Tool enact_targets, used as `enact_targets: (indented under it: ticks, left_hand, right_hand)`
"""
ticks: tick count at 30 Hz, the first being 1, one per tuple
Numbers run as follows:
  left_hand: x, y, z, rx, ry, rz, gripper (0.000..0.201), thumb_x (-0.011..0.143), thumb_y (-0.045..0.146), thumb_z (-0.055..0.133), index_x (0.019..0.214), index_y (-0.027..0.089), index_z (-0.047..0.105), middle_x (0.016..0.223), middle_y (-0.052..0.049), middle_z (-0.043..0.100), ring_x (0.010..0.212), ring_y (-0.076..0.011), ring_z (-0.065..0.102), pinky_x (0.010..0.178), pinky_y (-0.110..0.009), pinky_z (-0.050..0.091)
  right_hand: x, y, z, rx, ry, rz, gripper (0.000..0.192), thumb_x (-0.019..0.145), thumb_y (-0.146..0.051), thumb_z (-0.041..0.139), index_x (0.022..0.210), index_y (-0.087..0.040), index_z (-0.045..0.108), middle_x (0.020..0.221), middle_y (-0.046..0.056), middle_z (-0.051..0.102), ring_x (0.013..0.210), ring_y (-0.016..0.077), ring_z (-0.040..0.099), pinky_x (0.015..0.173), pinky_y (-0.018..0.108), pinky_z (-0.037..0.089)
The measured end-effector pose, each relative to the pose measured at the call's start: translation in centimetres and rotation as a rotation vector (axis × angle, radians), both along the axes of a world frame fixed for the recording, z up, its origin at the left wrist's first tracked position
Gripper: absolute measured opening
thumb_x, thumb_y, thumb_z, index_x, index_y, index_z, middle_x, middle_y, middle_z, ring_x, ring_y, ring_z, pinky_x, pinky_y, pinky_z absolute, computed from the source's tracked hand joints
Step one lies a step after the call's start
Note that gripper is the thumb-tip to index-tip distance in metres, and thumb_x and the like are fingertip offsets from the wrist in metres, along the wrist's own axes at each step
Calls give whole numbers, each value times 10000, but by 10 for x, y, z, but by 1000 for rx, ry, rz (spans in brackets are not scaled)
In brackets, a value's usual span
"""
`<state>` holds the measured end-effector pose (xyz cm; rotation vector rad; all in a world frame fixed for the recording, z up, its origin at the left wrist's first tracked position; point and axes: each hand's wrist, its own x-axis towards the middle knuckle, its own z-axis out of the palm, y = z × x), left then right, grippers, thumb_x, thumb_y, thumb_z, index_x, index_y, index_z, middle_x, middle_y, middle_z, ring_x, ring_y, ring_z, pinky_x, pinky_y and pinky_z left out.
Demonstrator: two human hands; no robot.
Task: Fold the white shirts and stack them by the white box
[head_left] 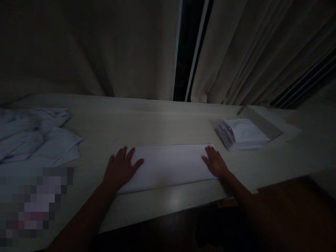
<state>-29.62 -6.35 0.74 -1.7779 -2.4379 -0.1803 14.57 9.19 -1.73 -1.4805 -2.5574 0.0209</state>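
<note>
Cloth: a white piece folded into a long, narrow strip, lying flat on the pale table, its long side running from one hand to the other; its upper face looks smooth.
Left hand: palm down over the left end of the cloth, fingers spread, thumb reaching inward across the white surface; the hand is open and grasps nothing.
Right hand: palm down at the right end of the cloth, fingertips close to its far right corner, thumb pointing inward; this hand is also open, with nothing gripped in it.
Stack: folded white fabric in several layers, to the right of the cloth and a little beyond it, apart from it; the folded edges show on the side facing the cloth.
Board: a greyish flat piece slanting up just behind the stack, farther right from the cloth; in this dim light it may be the flap of a box.
Heap: loose, crumpled white fabric, well to the left of the cloth, with a pointed corner turned toward it.
Curtains: beige hangings beyond the cloth, on the far side of the table, parted by a dark gap with pale upright bars.
Floor: brown, below and to the right of the cloth, past the near edge of the table.
</note>
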Motion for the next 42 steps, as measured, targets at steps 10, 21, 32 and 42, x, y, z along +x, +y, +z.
enact_targets:
  ticks: [10, 21, 32, 42]
  left_hand:
    - [20, -38, 6, 42, -23, 22, 799, 868, 683, 298, 1460, 158, 413, 1566, -180, 310, 1454, -362, 236, 1130, -574, 200]
    - [25, -45, 9, 44, 0, 14, 742, 888, 620, 311, 1469, 167, 400, 1576, -181, 286, 1467, -371, 193, 1128, -596, 184]
    - [18, -39, -9, 106, 20, 1, 796, 886, 664, 278, 1471, 138, 396, 1571, -209, 279, 1454, -384, 219, 1121, -613, 181]
    - [10, -36, -17, 123, -1, -14, 822, 864, 714, 292, 1461, 163, 416, 1570, -186, 295, 1452, -369, 234, 1127, -608, 185]
  right_hand:
    - [12, -28, 6, 34, -74, 12, 653, 1003, -567, 210, 1539, -198, 261, 1575, 130, 275, 1470, 262, 202, 1133, 553, 251]
    - [-196, -129, 52, 12, 19, 435, 788, 954, -668, 257, 1519, -121, 291, 1564, 159, 297, 1463, 302, 222, 1172, 490, 227]
    - [-144, -93, 44, -203, -46, 426, 854, 930, -723, 238, 1558, -146, 190, 1610, 110, 144, 1491, 281, 90, 1197, 471, 135]
    - [24, 15, 2, -41, -93, 14, 820, 957, -678, 128, 1561, -124, 172, 1610, 125, 153, 1491, 254, 91, 1193, 453, 173]
